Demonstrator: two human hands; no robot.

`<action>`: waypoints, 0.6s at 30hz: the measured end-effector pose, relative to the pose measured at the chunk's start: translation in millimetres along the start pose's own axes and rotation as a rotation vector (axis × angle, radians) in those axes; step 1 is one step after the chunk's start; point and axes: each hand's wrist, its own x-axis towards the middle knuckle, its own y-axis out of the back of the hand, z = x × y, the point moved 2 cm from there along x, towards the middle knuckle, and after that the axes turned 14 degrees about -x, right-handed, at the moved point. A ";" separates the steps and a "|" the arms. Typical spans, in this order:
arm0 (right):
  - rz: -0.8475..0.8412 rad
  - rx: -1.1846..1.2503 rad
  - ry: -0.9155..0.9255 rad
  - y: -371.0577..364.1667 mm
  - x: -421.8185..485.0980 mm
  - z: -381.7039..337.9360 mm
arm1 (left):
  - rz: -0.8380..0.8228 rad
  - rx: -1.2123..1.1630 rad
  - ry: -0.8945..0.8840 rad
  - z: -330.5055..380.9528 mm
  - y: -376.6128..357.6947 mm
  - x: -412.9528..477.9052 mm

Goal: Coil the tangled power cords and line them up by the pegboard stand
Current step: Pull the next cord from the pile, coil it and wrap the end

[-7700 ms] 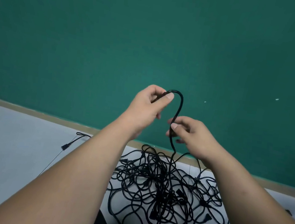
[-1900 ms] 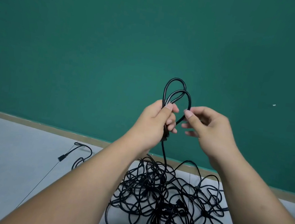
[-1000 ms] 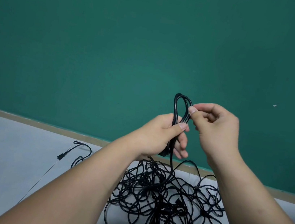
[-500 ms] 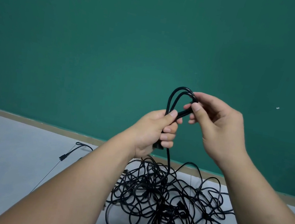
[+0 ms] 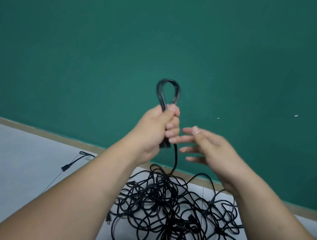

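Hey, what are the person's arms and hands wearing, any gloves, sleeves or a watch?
Nothing shows: both forearms are bare to the frame's edge, no sleeves. The left hand and right hand have no gloves, and no watch, bracelet or ring is visible. Nails look short and plain. The right hand is blurred.

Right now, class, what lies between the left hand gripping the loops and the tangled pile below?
In the head view, a single black cord strand hangs from the left hand down into the pile.
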 end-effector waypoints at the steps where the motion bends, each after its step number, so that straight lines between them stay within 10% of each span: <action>1: -0.106 -0.049 -0.009 -10.1 -1.2 3.3 | 0.034 -0.081 -0.056 8.2 1.8 3.0; 8: -0.464 -0.324 0.165 -55.8 1.0 24.4 | 0.225 -0.328 -0.385 61.8 29.3 5.7; 18: 0.077 -0.350 0.369 49.7 -35.5 -89.4 | 0.386 -0.228 -0.481 88.3 56.4 3.8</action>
